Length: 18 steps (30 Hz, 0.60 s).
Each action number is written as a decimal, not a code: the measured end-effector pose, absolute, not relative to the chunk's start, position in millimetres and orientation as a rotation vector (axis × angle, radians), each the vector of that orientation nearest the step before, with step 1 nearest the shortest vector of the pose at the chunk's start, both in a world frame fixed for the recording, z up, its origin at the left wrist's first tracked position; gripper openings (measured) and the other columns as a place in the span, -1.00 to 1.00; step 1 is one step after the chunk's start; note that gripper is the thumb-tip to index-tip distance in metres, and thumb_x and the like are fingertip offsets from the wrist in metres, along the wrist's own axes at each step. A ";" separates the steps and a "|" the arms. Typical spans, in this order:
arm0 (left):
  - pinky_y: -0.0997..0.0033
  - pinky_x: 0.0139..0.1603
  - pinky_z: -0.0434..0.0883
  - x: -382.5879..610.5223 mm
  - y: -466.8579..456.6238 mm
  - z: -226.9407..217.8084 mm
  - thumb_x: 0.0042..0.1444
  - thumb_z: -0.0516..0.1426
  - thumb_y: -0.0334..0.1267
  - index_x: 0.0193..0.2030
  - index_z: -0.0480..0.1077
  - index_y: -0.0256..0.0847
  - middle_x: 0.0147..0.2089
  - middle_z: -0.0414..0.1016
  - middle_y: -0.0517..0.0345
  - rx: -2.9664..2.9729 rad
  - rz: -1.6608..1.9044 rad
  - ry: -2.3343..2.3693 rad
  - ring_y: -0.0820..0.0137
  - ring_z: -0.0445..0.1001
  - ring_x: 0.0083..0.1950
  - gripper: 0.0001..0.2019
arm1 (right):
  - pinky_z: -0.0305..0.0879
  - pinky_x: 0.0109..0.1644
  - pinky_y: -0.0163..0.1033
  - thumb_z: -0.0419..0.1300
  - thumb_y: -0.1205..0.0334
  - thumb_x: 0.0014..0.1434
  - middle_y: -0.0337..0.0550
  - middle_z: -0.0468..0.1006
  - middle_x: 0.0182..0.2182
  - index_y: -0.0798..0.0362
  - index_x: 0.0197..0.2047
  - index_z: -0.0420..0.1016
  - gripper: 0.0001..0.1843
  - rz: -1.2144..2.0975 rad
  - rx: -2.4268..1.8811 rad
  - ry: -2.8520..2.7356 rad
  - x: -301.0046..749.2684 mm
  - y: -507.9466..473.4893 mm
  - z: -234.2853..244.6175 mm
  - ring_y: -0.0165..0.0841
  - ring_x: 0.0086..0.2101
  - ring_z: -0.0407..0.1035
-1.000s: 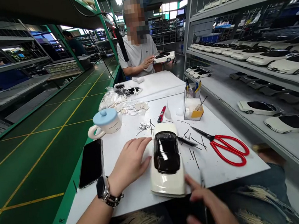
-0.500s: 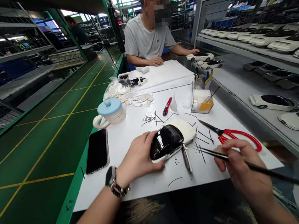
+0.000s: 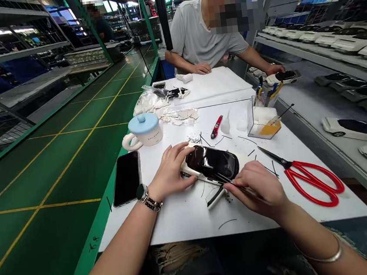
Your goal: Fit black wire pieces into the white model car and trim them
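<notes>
A white model car [image 3: 211, 165] with a glossy black roof lies sideways on the white table [image 3: 191, 215] in front of me. My left hand [image 3: 170, 169] grips its rear end, fingers curled round the body. My right hand [image 3: 257, 188] is pinched on a thin black tool [image 3: 227, 180] whose tip touches the car's lower edge. A small black and white knife [image 3: 215, 196] lies just under the car. Thin black strips are scattered around the car.
Red-handled scissors [image 3: 308, 177] lie to the right, a phone [image 3: 127, 177] and a blue-lidded mug [image 3: 145, 130] to the left. A red cutter [image 3: 216, 126] and a clear box [image 3: 262, 122] stand behind. A person across the table holds a model car [image 3: 284, 77]. Shelves on the right carry white cars.
The car has been turned further sideways and pulled closer. My right hand has brought the thin tool from the right onto the car's edge. The person opposite has reached toward the right shelf.
</notes>
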<state>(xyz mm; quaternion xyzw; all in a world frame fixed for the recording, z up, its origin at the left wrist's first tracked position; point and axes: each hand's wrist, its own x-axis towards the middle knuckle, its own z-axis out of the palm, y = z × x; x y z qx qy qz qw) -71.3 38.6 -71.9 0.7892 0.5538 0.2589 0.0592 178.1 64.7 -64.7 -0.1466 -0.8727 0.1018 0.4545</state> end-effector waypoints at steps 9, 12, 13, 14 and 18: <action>-0.08 0.36 -0.02 -69.0 35.4 -70.8 0.04 0.18 -0.21 0.23 0.10 -0.16 0.27 0.16 -0.11 2.504 0.778 1.632 0.14 0.16 0.29 -0.39 | 0.18 -0.38 -0.15 0.28 0.48 0.07 -0.13 0.43 -0.53 0.12 -0.41 0.28 -0.78 -0.171 -0.336 -2.331 162.5 61.5 -73.5 -0.34 -0.47 0.24; -0.05 0.34 0.03 -68.8 34.6 -70.7 0.05 0.17 -0.22 0.22 0.11 -0.16 0.26 0.18 -0.11 2.521 0.793 1.601 0.14 0.17 0.28 -0.41 | 0.18 -0.37 -0.15 0.23 0.49 0.11 -0.15 0.39 -0.56 0.11 -0.44 0.24 -0.77 -0.065 -0.382 -2.329 159.1 64.8 -76.4 -0.35 -0.47 0.23; -0.04 0.33 0.06 -68.9 34.7 -71.0 0.05 0.17 -0.22 0.21 0.12 -0.17 0.25 0.18 -0.12 2.525 0.796 1.594 0.14 0.17 0.28 -0.42 | 0.19 -0.37 -0.16 0.22 0.50 0.11 -0.16 0.38 -0.56 0.11 -0.44 0.24 -0.77 0.000 -0.385 -2.311 158.9 65.1 -76.5 -0.36 -0.47 0.23; -0.03 0.33 0.08 -69.0 35.0 -71.3 0.05 0.17 -0.22 0.21 0.13 -0.19 0.25 0.18 -0.12 2.528 0.800 1.590 0.14 0.17 0.27 -0.43 | 0.19 -0.37 -0.17 0.21 0.52 0.11 -0.16 0.38 -0.56 0.11 -0.43 0.25 -0.78 0.078 -0.385 -2.286 159.5 64.9 -76.2 -0.37 -0.48 0.23; 0.00 0.28 0.16 -69.3 35.8 -71.9 0.04 0.18 -0.22 0.19 0.17 -0.21 0.23 0.20 -0.13 2.530 0.812 1.575 0.14 0.19 0.25 -0.45 | 0.22 -0.37 -0.20 0.22 0.59 0.08 -0.17 0.39 -0.51 0.13 -0.38 0.32 -0.80 0.418 -0.427 -2.167 167.2 59.2 -72.8 -0.42 -0.48 0.25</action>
